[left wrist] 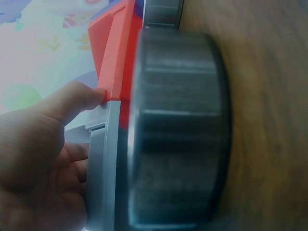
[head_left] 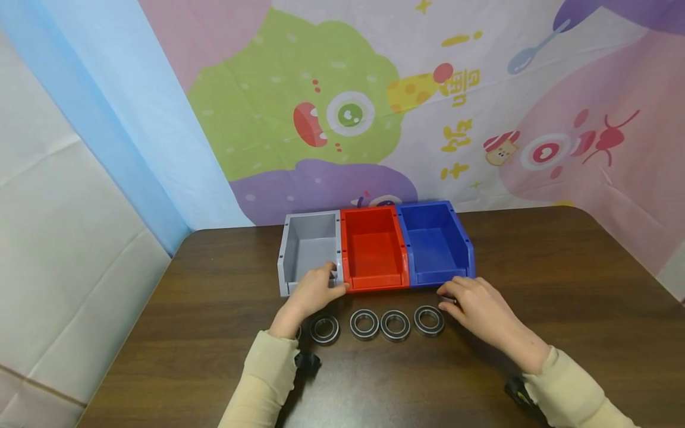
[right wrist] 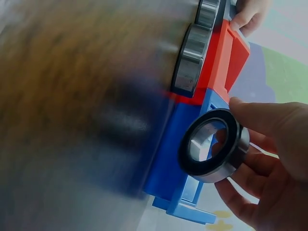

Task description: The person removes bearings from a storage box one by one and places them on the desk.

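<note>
My right hand holds a ball bearing between thumb and fingers, just in front of the blue bin. The bearing is tilted, its dark-sealed face and open bore showing in the right wrist view. At the grey bin, my left hand grips the front corner: the thumb lies at the seam with the red bin, and the fingers reach behind the front lip. Several more bearings lie flat in a row before the bins, including one bearing near the left wrist and another near the right hand.
The three bins stand joined side by side towards the back of the brown wooden table. Behind them hangs a cartoon-printed cloth. One bearing is mostly covered by the left wrist.
</note>
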A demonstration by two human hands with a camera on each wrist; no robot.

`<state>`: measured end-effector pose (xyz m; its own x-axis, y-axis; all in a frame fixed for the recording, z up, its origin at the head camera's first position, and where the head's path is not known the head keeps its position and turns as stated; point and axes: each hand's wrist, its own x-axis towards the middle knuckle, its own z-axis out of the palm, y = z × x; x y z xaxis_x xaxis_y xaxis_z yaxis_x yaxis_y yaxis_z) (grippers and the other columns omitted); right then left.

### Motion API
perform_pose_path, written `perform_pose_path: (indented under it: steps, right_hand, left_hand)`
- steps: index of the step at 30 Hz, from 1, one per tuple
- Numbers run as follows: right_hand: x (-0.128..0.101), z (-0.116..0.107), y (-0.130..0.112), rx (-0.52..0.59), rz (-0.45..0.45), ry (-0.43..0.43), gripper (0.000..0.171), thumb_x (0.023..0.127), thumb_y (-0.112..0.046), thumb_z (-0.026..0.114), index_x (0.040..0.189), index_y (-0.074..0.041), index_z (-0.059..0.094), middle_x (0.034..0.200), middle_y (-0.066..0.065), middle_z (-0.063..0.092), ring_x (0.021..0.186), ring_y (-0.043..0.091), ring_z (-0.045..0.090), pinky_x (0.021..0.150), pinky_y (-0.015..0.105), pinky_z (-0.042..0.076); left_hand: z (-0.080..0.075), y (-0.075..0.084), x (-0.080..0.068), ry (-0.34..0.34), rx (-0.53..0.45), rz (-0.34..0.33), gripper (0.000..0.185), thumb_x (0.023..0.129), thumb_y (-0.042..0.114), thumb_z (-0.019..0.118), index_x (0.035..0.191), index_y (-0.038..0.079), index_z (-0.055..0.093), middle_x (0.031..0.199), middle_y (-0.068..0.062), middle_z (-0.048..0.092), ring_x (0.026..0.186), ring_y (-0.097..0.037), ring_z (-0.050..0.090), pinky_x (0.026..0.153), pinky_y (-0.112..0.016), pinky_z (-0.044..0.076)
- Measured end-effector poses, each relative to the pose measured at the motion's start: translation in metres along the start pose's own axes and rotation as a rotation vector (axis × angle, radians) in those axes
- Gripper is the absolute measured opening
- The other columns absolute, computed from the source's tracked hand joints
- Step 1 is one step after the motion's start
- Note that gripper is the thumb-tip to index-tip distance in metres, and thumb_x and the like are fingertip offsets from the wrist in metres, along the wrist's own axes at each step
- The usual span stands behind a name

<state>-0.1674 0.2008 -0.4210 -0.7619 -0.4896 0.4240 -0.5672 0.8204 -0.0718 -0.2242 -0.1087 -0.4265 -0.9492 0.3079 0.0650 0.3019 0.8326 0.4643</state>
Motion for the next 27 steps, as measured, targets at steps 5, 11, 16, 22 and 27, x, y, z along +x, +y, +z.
perform_pose_path:
  steps: [5,11,16,22,27]
  right_hand:
    - [-0.0016,-0.0008,-0.0016,-0.002,0.028,-0.044,0.017,0.073,-0.021,0.074,0.085,-0.011,0.065,0.080,-0.002,0.062,0.077,0.017,0.061,0.071,0.036,0.042]
    - [-0.0038,-0.0023,-0.0029,-0.009,0.049,-0.103,0.016,0.074,-0.022,0.073,0.085,-0.014,0.064,0.082,-0.003,0.063,0.079,0.017,0.061,0.073,0.039,0.043]
    - [-0.0054,-0.0026,-0.0031,-0.021,0.045,-0.152,0.017,0.073,-0.023,0.073,0.086,-0.016,0.064,0.083,-0.003,0.062,0.080,0.016,0.061,0.074,0.040,0.043]
    - [-0.0064,-0.0022,-0.0033,-0.004,0.037,-0.211,0.023,0.070,-0.022,0.075,0.087,-0.017,0.062,0.073,-0.009,0.056,0.068,0.007,0.053,0.071,0.037,0.041]
    - [-0.0084,-0.0022,-0.0031,-0.001,0.026,-0.262,0.029,0.068,-0.023,0.077,0.090,-0.017,0.060,0.073,-0.011,0.056,0.065,0.004,0.049,0.073,0.039,0.042]
  left_hand:
    - [-0.0007,0.0003,-0.0004,-0.005,-0.009,0.001,0.043,0.081,0.032,0.062,0.108,0.000,0.052,0.075,-0.007,0.059,0.064,-0.019,0.052,0.061,-0.031,0.044]
    - [-0.0018,0.0013,-0.0011,0.000,-0.006,0.004,0.044,0.081,0.033,0.062,0.108,0.000,0.052,0.075,-0.008,0.059,0.064,-0.020,0.052,0.061,-0.032,0.044]
    - [-0.0010,0.0009,-0.0010,0.011,0.004,0.015,0.043,0.080,0.033,0.063,0.107,0.000,0.053,0.075,-0.007,0.059,0.067,-0.021,0.054,0.064,-0.034,0.045]
    - [-0.0007,0.0004,-0.0014,0.018,0.002,0.019,0.043,0.080,0.033,0.063,0.106,0.000,0.052,0.074,-0.008,0.059,0.067,-0.022,0.055,0.064,-0.034,0.046]
    - [-0.0003,-0.0001,-0.0021,0.016,0.006,0.019,0.044,0.080,0.033,0.063,0.107,0.000,0.052,0.077,-0.010,0.061,0.068,-0.023,0.056,0.064,-0.035,0.046]
